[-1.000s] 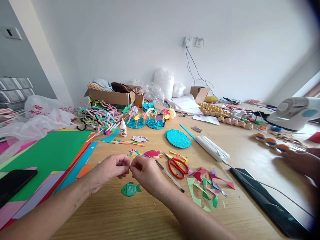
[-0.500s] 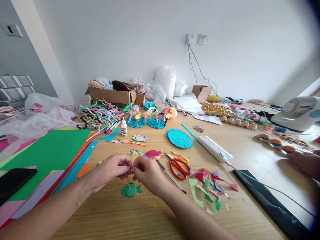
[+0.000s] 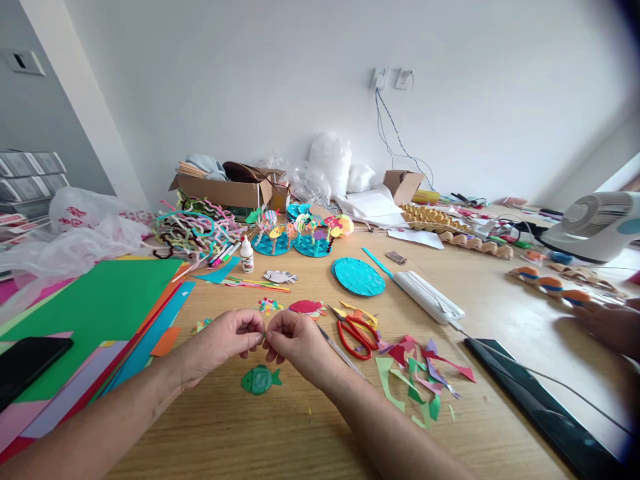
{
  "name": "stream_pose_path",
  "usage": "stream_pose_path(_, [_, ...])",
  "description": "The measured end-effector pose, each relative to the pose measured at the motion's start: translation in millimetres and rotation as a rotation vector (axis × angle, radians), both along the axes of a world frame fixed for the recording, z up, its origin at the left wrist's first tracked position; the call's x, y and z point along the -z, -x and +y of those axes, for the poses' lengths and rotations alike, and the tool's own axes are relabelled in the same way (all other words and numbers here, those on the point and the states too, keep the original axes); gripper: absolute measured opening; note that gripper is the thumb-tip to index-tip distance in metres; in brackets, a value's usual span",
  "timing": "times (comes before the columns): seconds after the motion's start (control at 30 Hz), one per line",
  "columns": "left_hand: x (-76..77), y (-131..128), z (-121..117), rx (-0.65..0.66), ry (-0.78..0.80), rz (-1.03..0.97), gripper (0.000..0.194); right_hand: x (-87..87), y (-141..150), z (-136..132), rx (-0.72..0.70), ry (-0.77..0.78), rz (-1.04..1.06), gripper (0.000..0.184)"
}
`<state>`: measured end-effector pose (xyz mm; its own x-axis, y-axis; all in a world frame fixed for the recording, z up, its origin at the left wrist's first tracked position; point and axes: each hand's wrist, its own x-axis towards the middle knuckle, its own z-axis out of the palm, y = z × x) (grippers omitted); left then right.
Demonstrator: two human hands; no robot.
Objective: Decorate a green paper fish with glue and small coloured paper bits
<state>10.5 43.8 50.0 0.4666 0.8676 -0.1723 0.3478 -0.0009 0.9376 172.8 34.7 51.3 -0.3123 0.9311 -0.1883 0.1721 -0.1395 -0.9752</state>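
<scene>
My left hand [image 3: 243,331] and my right hand [image 3: 293,339] meet fingertip to fingertip over the table, both pinched closed. Whatever sits between the fingertips is tiny and mostly hidden; I cannot make it out. Just below them lies a green paper fish [image 3: 261,380] with a shiny, wet-looking body. Behind my hands is a small heap of coloured paper dots [image 3: 270,305]. A red paper fish [image 3: 307,307] lies beyond my right hand, near red-handled scissors [image 3: 357,333]. A pen [image 3: 345,357] is partly covered by my right forearm.
Coloured paper sheets [image 3: 95,293] and a black phone [image 3: 31,363] lie left. A glue bottle [image 3: 247,255] stands behind. Blue discs [image 3: 359,277], a power strip [image 3: 429,297], paper scraps [image 3: 417,373] and a dark tablet [image 3: 540,407] lie right. Another person's hand [image 3: 607,327] shows at the right edge.
My hands stay nearly in place, with the fingertips shifting slightly against each other. The things on the table lie as before; the view has moved a touch.
</scene>
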Motion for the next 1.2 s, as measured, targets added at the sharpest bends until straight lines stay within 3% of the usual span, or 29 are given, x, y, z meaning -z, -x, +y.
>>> stream_pose_path(0.3, [-2.2,2,-1,-0.026,-0.009,0.062,0.018,7.9,-3,1,-0.049,-0.029,-0.043,0.017])
stream_pose_path(0.47, [5.3,6,4,-0.018,-0.029,0.099,0.012,13.2,-5,1,-0.043,-0.355,-0.226,0.016])
stream_pose_path(0.53, [6.2,6,5,-0.007,-0.036,0.117,0.011,13.8,-5,1,-0.041,-0.415,-0.274,0.016])
stream_pose_path(0.93, [-1.4,6,-1,-0.001,-0.02,0.175,0.017,8.7,-3,0,-0.104,-0.261,-0.303,0.016])
stream_pose_path(1.2, [5.3,8,-2,0.018,-0.008,0.198,0.016,16.9,-1,1,-0.139,-0.202,-0.287,0.014])
